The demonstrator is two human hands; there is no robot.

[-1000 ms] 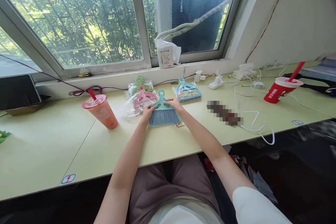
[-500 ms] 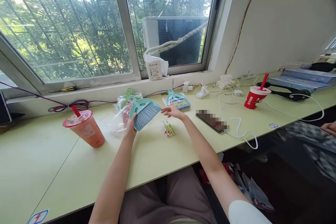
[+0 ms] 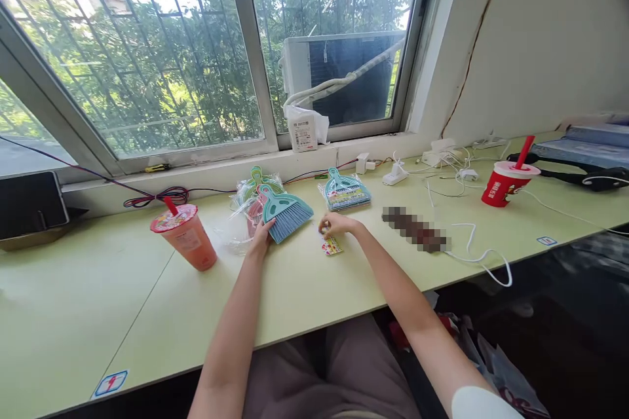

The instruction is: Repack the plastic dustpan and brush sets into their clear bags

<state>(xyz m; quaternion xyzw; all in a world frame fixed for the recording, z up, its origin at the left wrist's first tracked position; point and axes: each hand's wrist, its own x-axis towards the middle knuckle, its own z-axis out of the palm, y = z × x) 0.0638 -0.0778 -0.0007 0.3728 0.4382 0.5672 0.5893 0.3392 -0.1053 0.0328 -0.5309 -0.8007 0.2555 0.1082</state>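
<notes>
My left hand (image 3: 260, 237) grips a small teal hand broom (image 3: 285, 211) by its lower edge, holding it tilted above the pale green desk (image 3: 304, 281). My right hand (image 3: 335, 224) is closed in a pinch on a small printed paper label (image 3: 330, 245) lying on the desk just right of the broom. Behind the broom lie clear plastic packs with a pink and a green broom set (image 3: 251, 193). Another packaged teal broom set (image 3: 344, 190) lies further right.
An orange drink cup with a red straw (image 3: 185, 239) stands left of my hands. A blurred dark phone (image 3: 414, 230) with a white cable (image 3: 479, 255), chargers (image 3: 396, 174) and a red cup (image 3: 506, 182) lie to the right. A tissue pack (image 3: 303, 128) sits on the sill.
My left hand lifted the teal broom off the desk and tilted it leftwards. My right hand let go of it and came down onto the paper label that lay beneath.
</notes>
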